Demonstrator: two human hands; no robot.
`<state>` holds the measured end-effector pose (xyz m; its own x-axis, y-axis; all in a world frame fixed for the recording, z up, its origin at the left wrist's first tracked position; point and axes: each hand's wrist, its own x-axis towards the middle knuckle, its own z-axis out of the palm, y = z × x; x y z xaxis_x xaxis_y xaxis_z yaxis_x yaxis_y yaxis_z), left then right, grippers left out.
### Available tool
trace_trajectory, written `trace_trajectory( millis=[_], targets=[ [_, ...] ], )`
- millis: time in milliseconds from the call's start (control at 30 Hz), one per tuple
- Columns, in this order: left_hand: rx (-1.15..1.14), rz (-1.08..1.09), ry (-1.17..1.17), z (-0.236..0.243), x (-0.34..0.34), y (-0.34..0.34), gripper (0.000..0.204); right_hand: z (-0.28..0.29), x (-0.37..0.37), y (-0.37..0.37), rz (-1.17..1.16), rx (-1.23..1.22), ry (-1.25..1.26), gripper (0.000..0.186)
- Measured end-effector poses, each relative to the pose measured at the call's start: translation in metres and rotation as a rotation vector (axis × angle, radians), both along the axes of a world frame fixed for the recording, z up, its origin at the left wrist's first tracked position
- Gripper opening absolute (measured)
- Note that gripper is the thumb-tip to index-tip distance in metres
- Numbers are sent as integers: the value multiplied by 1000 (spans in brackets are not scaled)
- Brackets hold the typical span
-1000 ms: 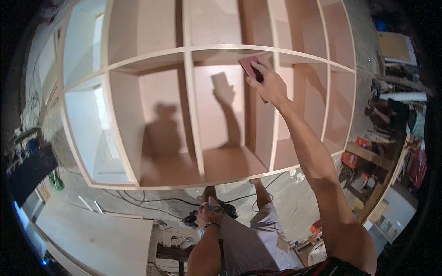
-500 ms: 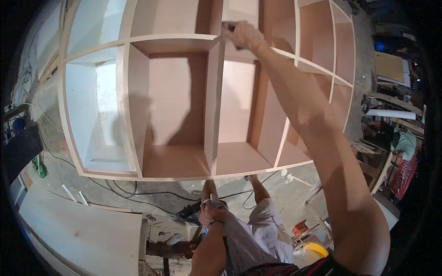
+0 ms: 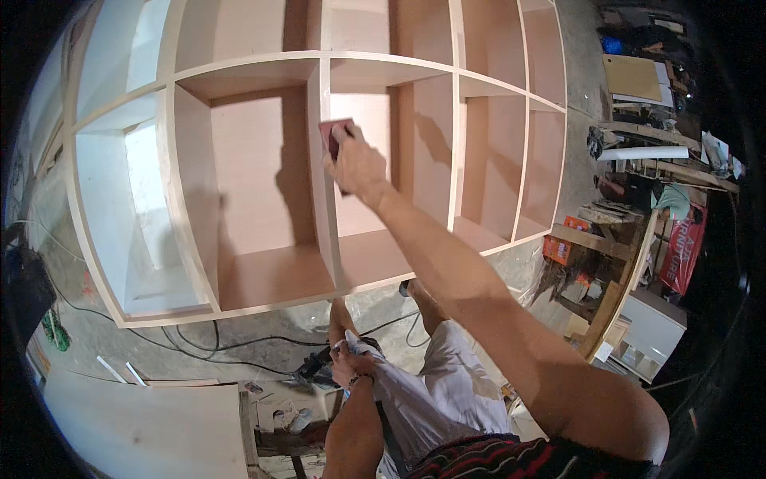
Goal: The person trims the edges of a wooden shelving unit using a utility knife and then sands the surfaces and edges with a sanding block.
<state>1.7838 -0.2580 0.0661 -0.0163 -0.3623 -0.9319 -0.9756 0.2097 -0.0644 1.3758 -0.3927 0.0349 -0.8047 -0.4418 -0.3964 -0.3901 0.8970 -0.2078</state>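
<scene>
A large unfinished wooden shelf cabinet [image 3: 254,298] with open compartments lies in front of me. My right hand [image 3: 357,168] grips a reddish-brown sanding block [image 3: 337,126] and holds it against the edge of an upright divider [image 3: 325,88]. The fingers wrap round the block and hide part of it. Down by my thigh, my left hand [image 3: 349,366] is closed beside my pale shorts [image 3: 403,383]. Whatever it may hold is too small to make out.
Black cables [image 3: 263,341] run over the concrete floor below the cabinet. A pale board [image 3: 152,423] lies at the lower left. To the right are timber scraps [image 3: 606,214], a white cabinet [image 3: 650,323] and a red banner [image 3: 682,251].
My right hand has drawn the sanding block toward me along the divider, from the crosspiece down to the nearer compartment. The view has shifted, and the left hand stays by my thigh.
</scene>
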Motion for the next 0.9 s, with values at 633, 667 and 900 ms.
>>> trace_trajectory(
  millis=[633, 667, 900],
  targets=[
    [-188, -1, 10, -4, -5, 46, 63, 30, 154, 311, -233, -378, -163, 62],
    [-189, -24, -73, 8, -32, 58, 65, 22, 108, 359, -412, -569, -127, 59],
    [-247, -125, -200, 19, -87, 161, 77, -26, -236, 545, -320, -171, 268, 65]
  ],
)
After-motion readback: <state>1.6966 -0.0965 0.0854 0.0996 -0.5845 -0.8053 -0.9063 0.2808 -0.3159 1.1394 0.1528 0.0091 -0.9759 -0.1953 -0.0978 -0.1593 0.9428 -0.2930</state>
